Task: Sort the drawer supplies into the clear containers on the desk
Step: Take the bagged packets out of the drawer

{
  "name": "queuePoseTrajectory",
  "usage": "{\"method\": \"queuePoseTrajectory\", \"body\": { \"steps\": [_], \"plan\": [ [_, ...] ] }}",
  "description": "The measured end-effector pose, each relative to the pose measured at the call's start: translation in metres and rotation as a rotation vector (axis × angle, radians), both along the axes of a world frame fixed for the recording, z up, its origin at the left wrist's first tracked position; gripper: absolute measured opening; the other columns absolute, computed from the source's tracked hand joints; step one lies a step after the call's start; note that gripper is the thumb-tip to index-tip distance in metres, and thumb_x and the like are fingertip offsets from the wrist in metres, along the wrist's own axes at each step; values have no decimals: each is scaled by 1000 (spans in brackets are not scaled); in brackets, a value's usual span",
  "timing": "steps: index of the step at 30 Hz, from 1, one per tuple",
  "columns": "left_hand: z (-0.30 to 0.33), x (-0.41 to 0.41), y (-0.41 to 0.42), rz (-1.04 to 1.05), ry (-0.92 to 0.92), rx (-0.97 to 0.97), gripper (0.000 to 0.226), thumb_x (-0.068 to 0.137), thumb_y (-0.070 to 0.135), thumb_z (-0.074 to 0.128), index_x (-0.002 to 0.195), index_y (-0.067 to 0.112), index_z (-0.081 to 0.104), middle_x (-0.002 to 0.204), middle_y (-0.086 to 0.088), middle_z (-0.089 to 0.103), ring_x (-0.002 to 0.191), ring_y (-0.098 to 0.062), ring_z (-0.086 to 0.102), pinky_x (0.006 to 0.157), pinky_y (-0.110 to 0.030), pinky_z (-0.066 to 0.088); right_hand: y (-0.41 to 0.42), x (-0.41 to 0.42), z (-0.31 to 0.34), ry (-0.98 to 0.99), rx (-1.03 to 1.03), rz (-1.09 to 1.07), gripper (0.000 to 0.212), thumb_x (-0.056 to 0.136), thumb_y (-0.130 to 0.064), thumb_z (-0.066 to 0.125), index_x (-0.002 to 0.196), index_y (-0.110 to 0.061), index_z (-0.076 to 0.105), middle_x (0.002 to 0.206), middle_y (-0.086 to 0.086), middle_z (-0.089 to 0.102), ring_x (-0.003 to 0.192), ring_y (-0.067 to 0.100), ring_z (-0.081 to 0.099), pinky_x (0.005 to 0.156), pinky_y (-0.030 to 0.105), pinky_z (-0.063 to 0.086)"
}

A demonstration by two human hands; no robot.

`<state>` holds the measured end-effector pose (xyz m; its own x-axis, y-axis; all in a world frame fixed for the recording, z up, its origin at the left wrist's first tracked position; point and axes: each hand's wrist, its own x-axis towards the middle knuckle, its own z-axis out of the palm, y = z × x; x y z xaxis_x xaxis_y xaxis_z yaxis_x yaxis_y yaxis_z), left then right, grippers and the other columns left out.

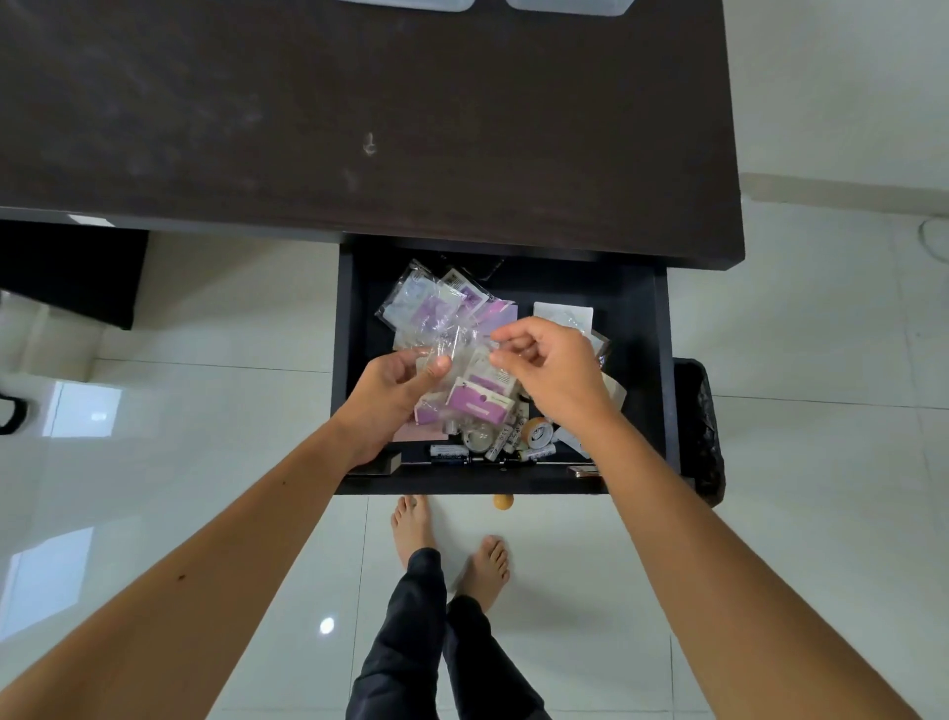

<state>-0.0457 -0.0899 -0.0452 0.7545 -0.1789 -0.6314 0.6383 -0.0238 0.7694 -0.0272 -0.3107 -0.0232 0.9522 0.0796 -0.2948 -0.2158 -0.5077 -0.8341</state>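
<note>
The dark drawer (662, 360) stands pulled out below the desk. In it lie clear plastic packets (436, 308) with purple and white cards, batteries (449, 452), a small tape roll (538, 431) and other small items. My left hand (395, 390) grips a bunch of the clear packets between thumb and fingers over the drawer. My right hand (549, 365) hovers beside it and pinches the edge of a clear packet at its fingertips. Two clear containers (565, 5) show only their near edges at the desk's far side.
The dark desk top (359, 128) spreads above the drawer. A black bin (701, 426) stands right of the drawer. My bare feet (452, 545) are on the glossy white tiles, with a small orange knob (503, 501) at the drawer front.
</note>
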Motion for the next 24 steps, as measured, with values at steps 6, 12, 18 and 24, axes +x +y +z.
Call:
{"method": "queuePoseTrajectory", "body": {
  "steps": [6, 12, 18, 24],
  "plan": [
    [2, -1, -3, -14, 43, -67, 37, 86, 15, 84, 117, 1, 71, 113, -21, 78, 108, -41, 75, 90, -52, 64, 13, -3, -8, -58, -54, 14, 25, 85, -30, 89, 106, -27, 78, 94, -13, 70, 75, 3, 66, 69, 10, 51],
    [-1, -3, 4, 37, 122, -41, 30, 93, 0, 74, 122, 2, 66, 109, -17, 80, 100, -35, 79, 75, -54, 66, -14, 6, -17, -80, -366, 60, 47, 94, -36, 79, 137, -24, 67, 118, -4, 44, 113, 12, 50, 98, 25, 44],
    [-2, -4, 2, 63, 89, 41, 24, 97, 1, 70, 120, 6, 67, 108, -14, 81, 99, -30, 80, 79, -49, 67, -28, 3, -22, 2, -422, 171, 12, 89, -30, 84, 93, -28, 73, 107, -10, 58, 108, 17, 46, 97, 33, 40],
    [-6, -3, 2, 62, 9, 113, 20, 98, 6, 71, 118, 7, 68, 107, -10, 81, 101, -29, 79, 89, -51, 64, -48, 6, 8, 106, 21, -112, 10, 93, -23, 80, 95, -23, 70, 92, 2, 75, 76, 10, 66, 70, 25, 54]
  ]
}}
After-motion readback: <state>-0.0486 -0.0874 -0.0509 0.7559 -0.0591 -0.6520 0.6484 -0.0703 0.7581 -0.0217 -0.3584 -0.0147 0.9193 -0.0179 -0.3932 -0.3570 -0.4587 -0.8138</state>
